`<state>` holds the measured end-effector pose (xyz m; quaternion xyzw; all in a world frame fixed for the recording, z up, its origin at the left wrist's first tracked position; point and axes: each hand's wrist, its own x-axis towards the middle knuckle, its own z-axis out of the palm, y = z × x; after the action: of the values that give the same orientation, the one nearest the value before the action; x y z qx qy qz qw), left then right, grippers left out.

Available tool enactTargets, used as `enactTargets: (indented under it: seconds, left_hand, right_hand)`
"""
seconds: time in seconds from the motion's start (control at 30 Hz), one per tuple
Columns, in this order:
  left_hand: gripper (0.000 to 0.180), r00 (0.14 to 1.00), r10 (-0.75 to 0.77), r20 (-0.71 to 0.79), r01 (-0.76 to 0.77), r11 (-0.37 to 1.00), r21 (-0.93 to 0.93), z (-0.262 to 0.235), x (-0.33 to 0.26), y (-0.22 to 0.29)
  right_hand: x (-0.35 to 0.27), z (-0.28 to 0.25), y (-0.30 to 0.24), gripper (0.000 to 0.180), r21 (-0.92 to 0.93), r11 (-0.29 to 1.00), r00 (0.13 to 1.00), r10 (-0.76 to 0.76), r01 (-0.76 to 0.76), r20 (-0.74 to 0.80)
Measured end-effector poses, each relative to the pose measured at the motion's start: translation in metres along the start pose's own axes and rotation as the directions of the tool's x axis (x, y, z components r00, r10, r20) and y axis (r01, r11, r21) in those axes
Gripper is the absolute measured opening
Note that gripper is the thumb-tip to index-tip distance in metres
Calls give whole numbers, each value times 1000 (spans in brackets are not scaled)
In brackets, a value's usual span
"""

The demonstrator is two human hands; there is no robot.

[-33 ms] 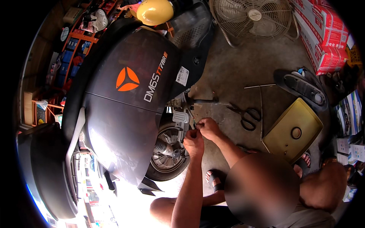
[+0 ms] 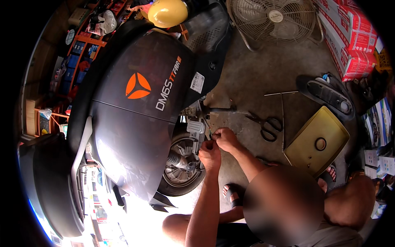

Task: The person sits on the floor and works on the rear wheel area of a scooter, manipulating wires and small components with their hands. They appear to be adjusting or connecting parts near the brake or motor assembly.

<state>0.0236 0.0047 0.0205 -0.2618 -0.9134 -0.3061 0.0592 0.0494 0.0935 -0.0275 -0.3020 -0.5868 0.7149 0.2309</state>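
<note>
My left hand and my right hand meet beside the scooter's rear wheel. Both are closed, with fingertips pinched close together. A small, thin, dark piece with a greenish spot shows at the fingertips; its kind is too small to make out. Just left of my fingers is a grey ribbed foot peg. The dark grey body panel of the scooter, with an orange emblem, rises to the left. A shock absorber shows in front of the wheel.
On the floor to the right lie black-handled scissors, a T-shaped metal rod, a yellowish tray holding a ring, and a long black cover. A floor fan stands behind, near red-and-white boxes.
</note>
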Motion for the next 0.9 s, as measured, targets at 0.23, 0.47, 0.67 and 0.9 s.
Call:
enactTargets:
  seconds: [0.23, 0.47, 0.67, 0.9]
  left_hand:
    - [14, 999, 35, 19, -33, 994, -106, -2, -4, -3]
    - [11, 999, 19, 27, -9, 947, -321, -7, 0, -36]
    - [16, 998, 48, 39, -35, 959, -283, -15, -2, -44]
    - [21, 988, 129, 85, -109, 971, -212, -7, 1, -30]
  right_hand:
    - [-1, 6, 5, 19, -62, 998, 998, 22, -26, -64]
    - [10, 9, 39, 20, 302, 953, 1000, -17, 14, 8]
    - [-2, 5, 27, 22, 140, 988, 998, -62, 61, 6]
    - [-9, -2, 2, 18, -101, 991, 996, -88, 85, -27]
